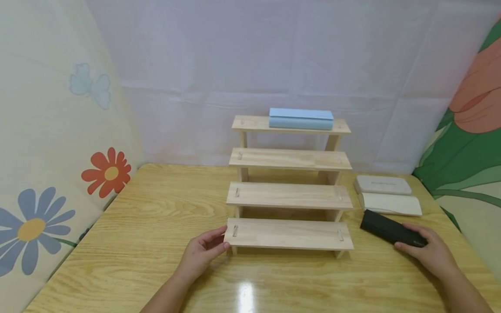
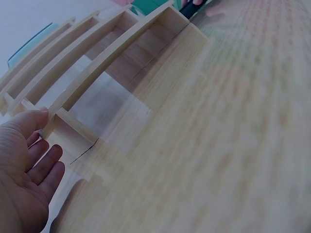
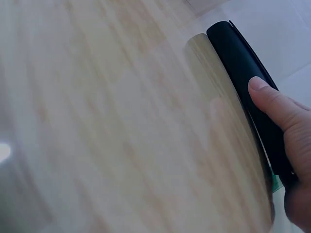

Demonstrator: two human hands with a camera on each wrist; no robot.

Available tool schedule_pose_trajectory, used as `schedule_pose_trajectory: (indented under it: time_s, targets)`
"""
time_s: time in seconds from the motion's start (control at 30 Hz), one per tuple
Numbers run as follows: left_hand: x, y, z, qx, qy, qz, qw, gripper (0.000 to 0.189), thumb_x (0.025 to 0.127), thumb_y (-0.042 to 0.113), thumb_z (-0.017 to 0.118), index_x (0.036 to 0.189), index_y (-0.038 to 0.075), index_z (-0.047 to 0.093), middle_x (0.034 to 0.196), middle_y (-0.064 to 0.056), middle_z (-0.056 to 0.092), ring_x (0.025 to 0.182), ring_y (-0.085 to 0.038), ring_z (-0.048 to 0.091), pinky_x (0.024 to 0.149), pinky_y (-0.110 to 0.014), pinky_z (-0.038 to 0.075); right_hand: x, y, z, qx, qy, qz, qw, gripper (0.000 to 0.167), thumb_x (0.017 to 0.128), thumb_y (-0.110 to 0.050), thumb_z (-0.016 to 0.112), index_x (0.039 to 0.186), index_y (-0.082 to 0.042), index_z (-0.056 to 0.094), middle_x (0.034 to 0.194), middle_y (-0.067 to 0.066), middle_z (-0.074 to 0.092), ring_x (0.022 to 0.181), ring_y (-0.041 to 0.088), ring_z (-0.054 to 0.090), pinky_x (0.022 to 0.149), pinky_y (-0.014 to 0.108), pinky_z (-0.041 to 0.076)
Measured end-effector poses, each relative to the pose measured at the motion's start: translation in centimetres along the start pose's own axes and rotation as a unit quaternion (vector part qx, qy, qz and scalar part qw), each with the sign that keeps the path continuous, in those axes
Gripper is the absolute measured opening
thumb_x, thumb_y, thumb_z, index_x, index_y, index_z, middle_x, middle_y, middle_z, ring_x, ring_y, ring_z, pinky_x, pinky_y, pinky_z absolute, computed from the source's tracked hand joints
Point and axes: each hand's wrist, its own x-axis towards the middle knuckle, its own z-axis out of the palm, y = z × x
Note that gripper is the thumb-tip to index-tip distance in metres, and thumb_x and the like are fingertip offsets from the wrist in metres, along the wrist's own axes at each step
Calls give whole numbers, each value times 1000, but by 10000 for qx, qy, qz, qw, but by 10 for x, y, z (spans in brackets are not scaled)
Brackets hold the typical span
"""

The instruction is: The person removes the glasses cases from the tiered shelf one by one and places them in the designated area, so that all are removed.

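A wooden four-tier display stand (image 1: 289,233) stands on the table, its steps rising toward the back. At the left end of its lowest board, my left hand (image 1: 203,253) pinches the edge between thumb and fingers; in the left wrist view the other fingers (image 2: 46,167) are loosely spread. My right hand (image 1: 432,250) grips one end of a black glasses case (image 1: 391,229), thumb on the near side, to the right of the stand. The case lies slanted close over the table in the right wrist view. A light blue glasses case (image 1: 300,119) rests on the top tier.
Behind the black case, a whitish case (image 1: 383,184) and a cream case (image 1: 391,204) lie side by side on the wood-grain table (image 1: 168,195). A white cloth (image 1: 203,52) hangs at the back, with flower-patterned panels (image 1: 58,130) at both sides.
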Motion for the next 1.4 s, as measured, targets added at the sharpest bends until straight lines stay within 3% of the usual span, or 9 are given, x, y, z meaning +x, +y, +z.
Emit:
schedule_pose_trajectory:
  time_s: [0.2, 0.63, 1.07, 1.4]
  targets:
    - [-1, 1, 0, 59, 32, 13, 10000, 48, 85, 6, 74, 129, -4, 58, 130, -23, 62, 104, -6, 66, 88, -16, 55, 0, 2, 1, 54, -13, -17, 10000, 77, 83, -34, 78, 140, 5, 45, 141, 39, 40, 126, 59, 35, 100, 71, 29]
    - [0, 2, 0, 16, 3, -11, 10000, 48, 86, 7, 73, 130, -3, 58, 132, -22, 61, 115, -27, 64, 90, -20, 56, -1, 10, -2, 67, 39, 187, 9998, 81, 83, -35, 78, 143, 6, 41, 142, 41, 33, 127, 62, 29, 102, 74, 25]
    - [0, 0, 0, 40, 25, 10, 10000, 48, 85, 7, 74, 130, -3, 58, 131, -22, 61, 110, -17, 66, 89, -18, 55, 1, 9, -6, -252, 507, 704, 9959, 81, 88, -43, 71, 142, 7, 38, 147, 43, 22, 134, 62, 19, 105, 75, 22]
    - [0, 1, 0, 49, 68, -11, 10000, 48, 85, 8, 74, 130, -2, 59, 131, -22, 62, 114, -27, 64, 90, -20, 55, 4, 11, -7, 109, 693, 1239, 9898, 85, 92, -42, 67, 148, 9, 28, 146, 42, 29, 131, 61, 28, 107, 69, 29]
